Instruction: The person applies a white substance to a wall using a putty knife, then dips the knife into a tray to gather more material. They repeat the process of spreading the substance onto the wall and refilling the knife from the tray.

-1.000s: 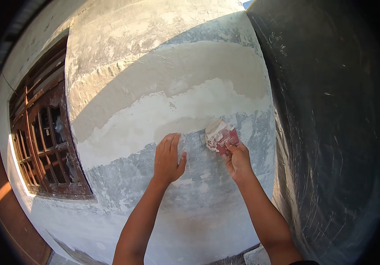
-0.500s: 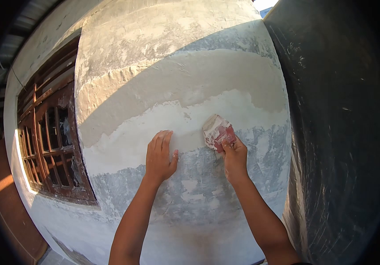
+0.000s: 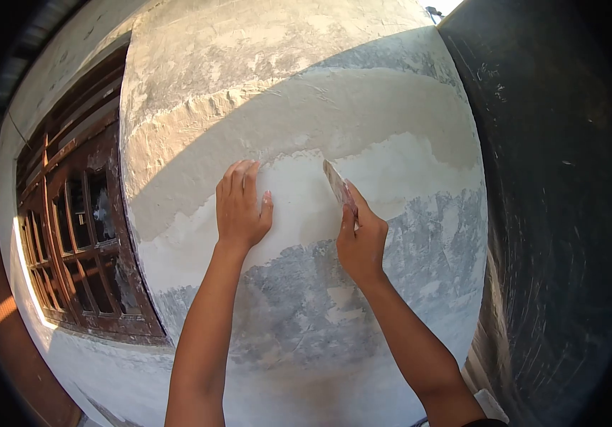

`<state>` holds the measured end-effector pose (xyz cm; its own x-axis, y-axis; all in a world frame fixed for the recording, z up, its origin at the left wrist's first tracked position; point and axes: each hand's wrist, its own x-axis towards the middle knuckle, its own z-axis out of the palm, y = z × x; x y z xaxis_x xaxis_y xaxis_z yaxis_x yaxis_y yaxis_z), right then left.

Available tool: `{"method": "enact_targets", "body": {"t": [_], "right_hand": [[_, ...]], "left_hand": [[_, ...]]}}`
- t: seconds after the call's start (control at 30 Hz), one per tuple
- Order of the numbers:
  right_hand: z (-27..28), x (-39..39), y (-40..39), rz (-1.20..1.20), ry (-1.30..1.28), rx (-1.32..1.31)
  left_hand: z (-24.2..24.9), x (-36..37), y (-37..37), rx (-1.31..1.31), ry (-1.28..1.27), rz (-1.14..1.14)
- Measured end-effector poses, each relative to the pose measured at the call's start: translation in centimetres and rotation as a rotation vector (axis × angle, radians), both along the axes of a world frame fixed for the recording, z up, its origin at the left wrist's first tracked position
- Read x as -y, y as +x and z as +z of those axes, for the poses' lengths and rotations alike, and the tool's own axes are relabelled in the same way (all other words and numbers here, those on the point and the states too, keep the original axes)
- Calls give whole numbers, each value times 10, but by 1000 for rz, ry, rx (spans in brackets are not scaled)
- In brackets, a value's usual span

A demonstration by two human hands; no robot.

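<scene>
My right hand (image 3: 364, 245) grips a red putty scraper (image 3: 341, 190) smeared with white putty. The scraper is turned nearly edge-on to me, its tip at the upper border of the fresh white band on the wall (image 3: 306, 313). To its left, my left hand (image 3: 240, 210) rests over the same white band, fingers pointing up and the thumb held apart, with nothing in it. Above both hands runs a beige, drier-looking putty layer (image 3: 384, 107). Below them the wall shows patchy grey.
A brown wooden window (image 3: 81, 235) with barred panes is set in the wall at left. Along the right side hangs a dark sheet (image 3: 555, 213) with pale scratches. Sunlight falls on the upper wall, and a curved shadow edge crosses it.
My right hand has moved up and left along the wall, and the scraper has turned from face-on to edge-on. My left hand has shifted up and slightly left.
</scene>
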<state>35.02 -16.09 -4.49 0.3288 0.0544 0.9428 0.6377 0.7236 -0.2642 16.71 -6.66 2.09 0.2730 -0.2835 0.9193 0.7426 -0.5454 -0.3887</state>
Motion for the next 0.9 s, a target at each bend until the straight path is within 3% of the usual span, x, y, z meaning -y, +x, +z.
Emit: {"method": "enact_targets", "body": {"t": [0.17,0.3,0.5,0.7,0.9], "right_hand": [[16,-30,-28,-325,223,121],[26,-51,-45,-475,248,130],[34,-75,-75,-654,136,132],[54,-92,-103,-1035,-205,130],[30,-74,-114,-1112,-237,267]], "left_hand": [[11,-24,-16,-14,87,28],[9,-31,-19,8,155,-47],[6,-34,-22,-19,169,-161],[7,-38,-23,11,213,-211],[6,-39,-22,42,207,-212]]}}
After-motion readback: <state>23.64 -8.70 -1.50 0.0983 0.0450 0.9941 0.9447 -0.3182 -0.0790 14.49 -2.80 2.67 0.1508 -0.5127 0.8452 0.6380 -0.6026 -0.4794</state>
